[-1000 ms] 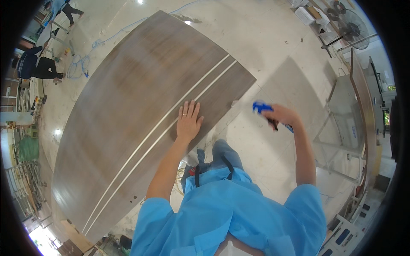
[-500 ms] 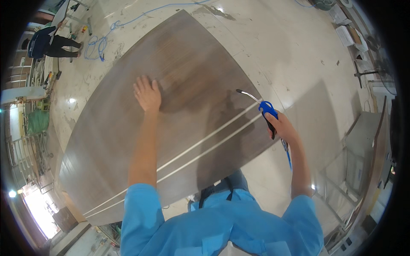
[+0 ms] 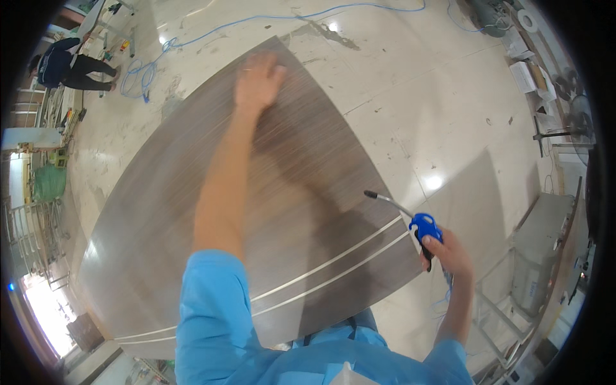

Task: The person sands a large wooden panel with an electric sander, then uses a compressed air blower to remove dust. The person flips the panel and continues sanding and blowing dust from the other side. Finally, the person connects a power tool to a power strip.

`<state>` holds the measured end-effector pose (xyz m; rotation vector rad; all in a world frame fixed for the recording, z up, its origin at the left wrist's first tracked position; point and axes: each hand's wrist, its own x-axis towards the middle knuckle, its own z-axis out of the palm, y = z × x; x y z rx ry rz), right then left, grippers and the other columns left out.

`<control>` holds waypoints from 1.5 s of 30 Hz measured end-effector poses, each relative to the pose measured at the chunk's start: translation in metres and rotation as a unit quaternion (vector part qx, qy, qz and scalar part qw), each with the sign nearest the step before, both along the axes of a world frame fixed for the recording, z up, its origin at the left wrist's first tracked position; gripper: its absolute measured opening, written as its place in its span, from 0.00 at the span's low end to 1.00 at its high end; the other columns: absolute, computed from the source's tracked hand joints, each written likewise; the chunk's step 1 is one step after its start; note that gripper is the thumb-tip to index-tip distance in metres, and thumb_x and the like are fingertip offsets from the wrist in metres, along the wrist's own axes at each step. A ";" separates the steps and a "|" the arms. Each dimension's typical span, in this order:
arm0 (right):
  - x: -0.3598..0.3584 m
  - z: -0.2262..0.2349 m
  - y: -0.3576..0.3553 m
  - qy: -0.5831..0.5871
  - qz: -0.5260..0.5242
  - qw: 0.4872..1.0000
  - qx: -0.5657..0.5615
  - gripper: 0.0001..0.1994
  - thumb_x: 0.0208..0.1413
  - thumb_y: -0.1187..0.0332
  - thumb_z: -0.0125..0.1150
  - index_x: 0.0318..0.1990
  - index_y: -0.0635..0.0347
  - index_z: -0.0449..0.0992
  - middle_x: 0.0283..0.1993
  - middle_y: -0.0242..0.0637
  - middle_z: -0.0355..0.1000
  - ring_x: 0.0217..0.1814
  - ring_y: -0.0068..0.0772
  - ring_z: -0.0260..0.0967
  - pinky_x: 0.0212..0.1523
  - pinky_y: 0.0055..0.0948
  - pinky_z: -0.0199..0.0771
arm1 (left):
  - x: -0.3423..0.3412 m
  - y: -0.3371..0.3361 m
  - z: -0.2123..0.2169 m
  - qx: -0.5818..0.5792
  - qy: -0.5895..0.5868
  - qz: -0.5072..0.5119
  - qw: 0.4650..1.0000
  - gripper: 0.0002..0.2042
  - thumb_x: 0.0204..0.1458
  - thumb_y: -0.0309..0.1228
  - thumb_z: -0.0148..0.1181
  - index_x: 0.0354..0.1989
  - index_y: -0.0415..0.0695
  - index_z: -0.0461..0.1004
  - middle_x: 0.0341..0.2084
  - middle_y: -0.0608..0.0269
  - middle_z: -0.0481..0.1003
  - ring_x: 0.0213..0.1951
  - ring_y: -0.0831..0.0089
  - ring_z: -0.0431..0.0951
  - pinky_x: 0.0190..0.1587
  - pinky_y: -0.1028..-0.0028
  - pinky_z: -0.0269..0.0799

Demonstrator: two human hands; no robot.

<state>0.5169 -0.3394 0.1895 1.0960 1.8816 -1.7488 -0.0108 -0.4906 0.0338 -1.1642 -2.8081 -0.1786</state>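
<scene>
Wood panel (image 3: 308, 192): left hand (image 3: 256, 80) flat; right hand (image 3: 449, 253) grip closed round blue air gun (image 3: 420, 228).

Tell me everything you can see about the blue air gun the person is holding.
The air gun has a blue plastic-looking body with a thin, silvery metal nozzle that ends in a dark tip. The right hand grips its handle, so the lower part is hidden. The nozzle points up and left, over the right side of the brown wood-grain panel, near the two pale stripes; whether the tip touches the panel cannot be told. A thin blue hose seems to hang down below the hand.
</scene>
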 end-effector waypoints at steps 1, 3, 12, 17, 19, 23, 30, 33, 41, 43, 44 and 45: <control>0.006 0.002 -0.001 -0.001 -0.032 0.999 -0.015 0.22 0.67 0.52 0.59 0.51 0.65 0.75 0.25 0.32 0.73 0.24 0.24 0.72 0.30 0.27 0.73 | -0.027 -0.004 0.000 0.002 -0.019 0.061 0.998 0.31 0.71 0.52 0.37 0.76 0.48 0.59 0.77 0.53 0.57 0.78 0.51 0.53 0.78 0.49 0.45; 0.016 0.006 -0.004 -0.025 -0.084 0.996 -0.023 0.22 0.67 0.53 0.59 0.52 0.66 0.75 0.25 0.33 0.73 0.24 0.24 0.72 0.29 0.27 0.73 | -0.055 -0.011 -0.003 0.023 -0.025 0.182 0.983 0.31 0.71 0.50 0.37 0.76 0.43 0.58 0.76 0.52 0.57 0.78 0.50 0.52 0.78 0.49 0.45; 0.022 0.005 0.027 -0.055 0.043 0.994 -0.084 0.22 0.66 0.57 0.62 0.60 0.63 0.74 0.25 0.30 0.72 0.23 0.21 0.70 0.28 0.26 0.71 | 0.132 0.045 -0.019 0.031 0.042 0.002 0.999 0.35 0.69 0.50 0.42 0.75 0.34 0.58 0.75 0.36 0.54 0.78 0.44 0.50 0.79 0.50 0.42; 0.053 0.041 0.051 -0.152 0.106 0.981 -0.066 0.17 0.63 0.62 0.64 0.53 0.64 0.78 0.23 0.31 0.74 0.22 0.21 0.71 0.25 0.25 0.68 | 0.325 0.020 0.005 0.071 -0.106 -0.177 0.976 0.37 0.66 0.50 0.49 0.73 0.29 0.58 0.75 0.37 0.56 0.77 0.45 0.51 0.78 0.48 0.45; 0.069 0.058 0.053 -0.182 0.094 0.979 0.003 0.13 0.62 0.63 0.63 0.45 0.64 0.78 0.22 0.30 0.73 0.21 0.21 0.71 0.25 0.25 0.69 | 0.385 -0.004 0.017 0.055 -0.173 -0.275 0.944 0.35 0.64 0.49 0.52 0.73 0.36 0.60 0.74 0.43 0.58 0.77 0.47 0.52 0.78 0.49 0.46; 0.101 0.078 0.045 -0.151 0.042 0.984 0.080 0.13 0.63 0.60 0.62 0.40 0.62 0.76 0.21 0.30 0.73 0.20 0.21 0.70 0.25 0.26 0.70 | 0.405 -0.051 0.021 0.101 -0.231 -0.331 0.909 0.32 0.62 0.49 0.56 0.72 0.48 0.65 0.74 0.55 0.62 0.76 0.53 0.56 0.77 0.50 0.50; 0.160 0.066 -0.026 -0.142 0.079 0.986 0.020 0.12 0.67 0.60 0.59 0.39 0.61 0.76 0.20 0.30 0.72 0.19 0.22 0.71 0.24 0.26 0.70 | 0.292 -0.148 0.011 0.039 -0.004 0.016 0.999 0.30 0.68 0.46 0.48 0.74 0.44 0.61 0.74 0.46 0.59 0.75 0.45 0.55 0.77 0.47 0.48; 0.177 0.059 -0.060 -0.146 0.112 0.983 0.018 0.13 0.68 0.59 0.59 0.38 0.61 0.76 0.20 0.31 0.73 0.19 0.23 0.71 0.24 0.26 0.70 | 0.378 -0.182 0.012 0.013 -0.010 -0.006 1.000 0.30 0.68 0.46 0.47 0.74 0.41 0.60 0.75 0.39 0.55 0.76 0.40 0.53 0.77 0.45 0.45; 0.231 0.044 -0.135 -0.125 0.113 0.954 0.250 0.19 0.69 0.51 0.56 0.43 0.61 0.74 0.26 0.44 0.79 0.26 0.43 0.79 0.30 0.40 0.76 | 0.607 -0.301 0.048 0.148 -0.411 -0.190 0.879 0.27 0.66 0.45 0.57 0.70 0.43 0.68 0.69 0.45 0.67 0.71 0.52 0.66 0.74 0.57 0.58; 0.236 0.017 -0.175 -0.179 0.100 0.862 0.463 0.22 0.69 0.47 0.54 0.47 0.60 0.72 0.30 0.53 0.80 0.33 0.58 0.81 0.37 0.52 0.78 | 0.631 -0.315 0.057 0.198 -0.556 -0.112 0.800 0.27 0.68 0.45 0.55 0.70 0.42 0.68 0.66 0.48 0.70 0.68 0.56 0.70 0.73 0.60 0.60; 0.238 0.008 -0.193 -0.179 0.049 0.865 0.466 0.24 0.70 0.44 0.51 0.51 0.59 0.71 0.34 0.57 0.80 0.39 0.64 0.80 0.41 0.57 0.77 | 0.645 -0.312 0.060 0.224 -0.614 -0.107 0.749 0.27 0.70 0.45 0.53 0.70 0.41 0.67 0.66 0.50 0.71 0.67 0.58 0.71 0.72 0.61 0.60; 0.233 -0.004 -0.215 -0.211 0.000 0.865 0.455 0.26 0.70 0.42 0.49 0.55 0.59 0.69 0.38 0.61 0.80 0.44 0.70 0.79 0.45 0.63 0.76 | 0.660 -0.310 0.063 0.256 -0.668 -0.098 0.692 0.27 0.71 0.45 0.52 0.70 0.40 0.67 0.65 0.52 0.73 0.66 0.60 0.73 0.72 0.62 0.61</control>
